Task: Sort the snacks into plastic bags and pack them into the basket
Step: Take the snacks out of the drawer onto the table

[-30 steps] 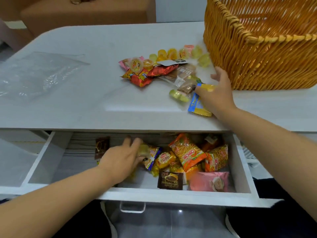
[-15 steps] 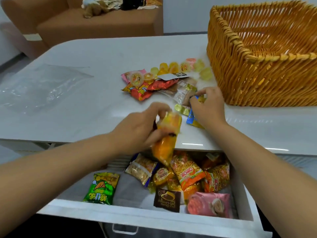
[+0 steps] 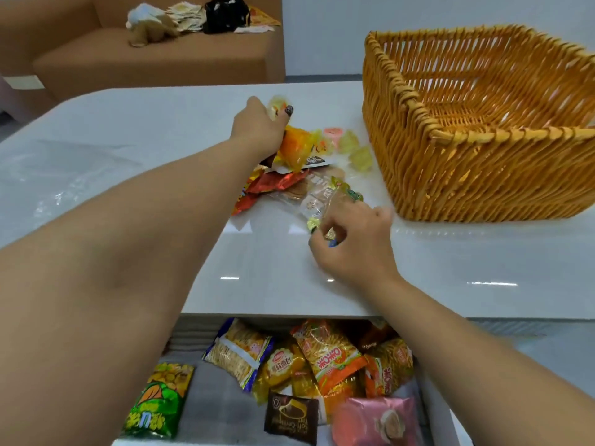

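The left hand (image 3: 260, 123) reaches over the far side of the snack heap, fingers curled round a clear yellow-orange wrapped snack (image 3: 294, 146) held just above the loose pile of small wrapped snacks (image 3: 289, 185) on the white glossy table (image 3: 273, 262). The right hand (image 3: 349, 244) is at the pile's near edge, fingertips pinching a small blue-and-gold sweet wrapper (image 3: 330, 236) against the tabletop. The step in hand looks like gathering snacks onto the table before sorting. To do it well, set the orange snack down beside like items, such as the pale jelly cups (image 3: 357, 152), rather than on top of the heap, so kinds stay apart. Slippery wrappers slide on the gloss, so lift rather than drag. The flat clear plastic bag (image 3: 67, 175) lies well apart to the left and needs bringing close. The empty woven orange wicker basket (image 3: 476, 162) stands to the right. More packets wait in the open white drawer (image 3: 441, 410) below
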{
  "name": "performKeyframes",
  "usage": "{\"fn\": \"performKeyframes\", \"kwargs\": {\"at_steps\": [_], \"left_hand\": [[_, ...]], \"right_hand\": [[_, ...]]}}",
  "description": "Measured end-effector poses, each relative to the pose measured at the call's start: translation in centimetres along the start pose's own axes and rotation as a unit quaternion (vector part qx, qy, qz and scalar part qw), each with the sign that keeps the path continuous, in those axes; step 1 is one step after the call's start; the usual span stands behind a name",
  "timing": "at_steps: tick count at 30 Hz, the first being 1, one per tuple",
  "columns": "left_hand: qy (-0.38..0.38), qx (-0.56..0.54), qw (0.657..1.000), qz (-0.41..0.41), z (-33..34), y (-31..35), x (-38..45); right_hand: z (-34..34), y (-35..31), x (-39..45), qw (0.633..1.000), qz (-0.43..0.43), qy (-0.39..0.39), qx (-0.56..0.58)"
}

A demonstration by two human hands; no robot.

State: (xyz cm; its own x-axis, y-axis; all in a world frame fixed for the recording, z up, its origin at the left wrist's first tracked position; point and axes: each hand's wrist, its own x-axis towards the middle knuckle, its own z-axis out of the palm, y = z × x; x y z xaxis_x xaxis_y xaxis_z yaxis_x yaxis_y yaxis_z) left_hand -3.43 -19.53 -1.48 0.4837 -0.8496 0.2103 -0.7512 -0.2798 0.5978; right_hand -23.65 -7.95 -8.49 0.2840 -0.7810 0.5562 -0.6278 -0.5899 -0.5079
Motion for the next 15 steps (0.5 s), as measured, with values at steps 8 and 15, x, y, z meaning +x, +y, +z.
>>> {"fn": "performKeyframes", "kwargs": {"at_steps": [8,15], "left_hand": [[-0.049,0.102,0.993,-0.028,-0.6,-1.1,1.6],[-0.051,-0.001,0.997,-0.051,-1.8,-2.0,-0.5]], "right_hand": [[1.1,0.9,0.2,0.982,0.017,0.022,-0.185],[1.0,0.9,-0.3,0.978,0.045,0.031,-0.200]]}}
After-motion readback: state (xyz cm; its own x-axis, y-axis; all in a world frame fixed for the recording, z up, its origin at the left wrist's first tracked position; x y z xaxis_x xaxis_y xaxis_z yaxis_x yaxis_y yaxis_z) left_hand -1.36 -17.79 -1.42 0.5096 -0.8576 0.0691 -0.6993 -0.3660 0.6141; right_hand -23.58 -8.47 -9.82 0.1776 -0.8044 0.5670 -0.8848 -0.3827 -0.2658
